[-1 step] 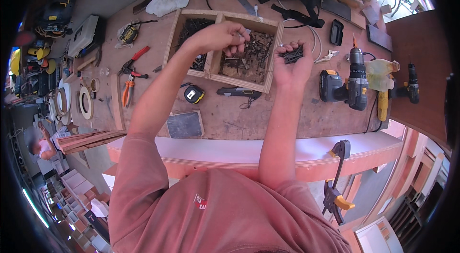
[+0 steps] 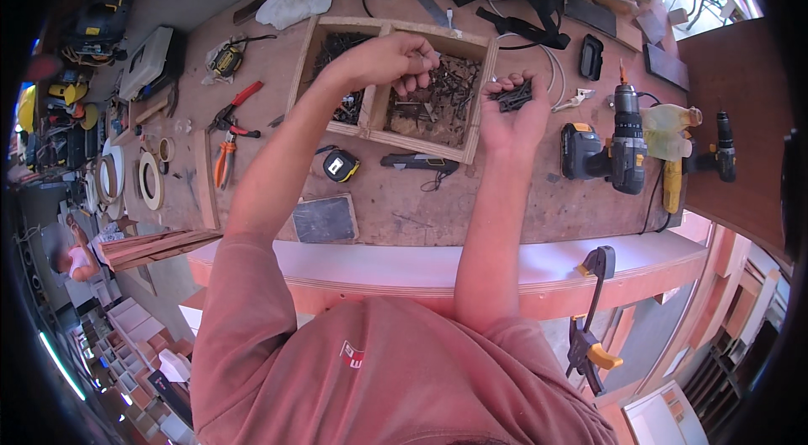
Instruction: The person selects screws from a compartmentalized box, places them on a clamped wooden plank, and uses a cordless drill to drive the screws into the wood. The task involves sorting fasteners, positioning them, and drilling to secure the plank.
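Observation:
A wooden box (image 2: pixel 418 147) with two compartments sits on the workbench. Dark screws (image 2: pixel 335 49) are heaped in its left compartment; loose screws (image 2: pixel 453 95) and brownish debris are scattered in the right one. My left hand (image 2: pixel 391 60) hovers over the divider and right compartment, its fingers pinched together; whatever they hold is too small to make out. Just beyond the box's right side, my right hand (image 2: pixel 519 123) is turned palm up, fingers curled round a bunch of dark screws (image 2: pixel 512 97).
Nearer me lie a tape measure (image 2: pixel 340 165), a utility knife (image 2: pixel 419 162) and a dark square plate (image 2: pixel 325 219). Pliers (image 2: pixel 225 160) are at left. A cordless drill (image 2: pixel 625 138) stands at right. A clamp (image 2: pixel 596 310) grips the bench's front edge. Another person (image 2: pixel 80 255) is far left.

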### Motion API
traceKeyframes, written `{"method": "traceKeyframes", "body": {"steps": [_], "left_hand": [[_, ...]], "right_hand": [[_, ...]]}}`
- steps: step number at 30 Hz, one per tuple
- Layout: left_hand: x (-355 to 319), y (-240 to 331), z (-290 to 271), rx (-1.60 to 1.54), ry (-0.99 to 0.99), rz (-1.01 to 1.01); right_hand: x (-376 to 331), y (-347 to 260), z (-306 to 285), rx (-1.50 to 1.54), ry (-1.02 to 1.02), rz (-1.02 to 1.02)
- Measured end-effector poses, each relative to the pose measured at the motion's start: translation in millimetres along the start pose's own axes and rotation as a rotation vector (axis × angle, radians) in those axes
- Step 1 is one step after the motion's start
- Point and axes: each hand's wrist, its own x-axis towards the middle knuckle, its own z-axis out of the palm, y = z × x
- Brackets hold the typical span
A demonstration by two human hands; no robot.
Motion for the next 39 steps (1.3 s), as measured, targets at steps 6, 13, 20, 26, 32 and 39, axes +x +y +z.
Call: {"method": "traceKeyframes", "body": {"steps": [6, 13, 20, 26, 32, 39], "left_hand": [[-16, 72, 12, 0.418, -0.151, 0.078], [4, 123, 67, 0.77, -0.011, 0.252], [11, 117, 80, 0.806, 0.165, 0.292], [2, 102, 44, 0.515, 0.319, 0.468], [33, 3, 18, 1.131, 0.294, 0.224], [46, -51, 25, 1.583, 0.061, 0.233]], "right_hand": [[10, 4, 2, -0.107, 0.042, 0.008], [-4, 10, 14, -0.206, -0.1, 0.015], [20, 7, -8, 0.011, -0.159, 0.062], [6, 3, 3, 0.013, -0.076, 0.077], [6, 1, 3, 0.119, -0.06, 0.185], [6, 0, 1, 0.149, -0.06, 0.211]]}}
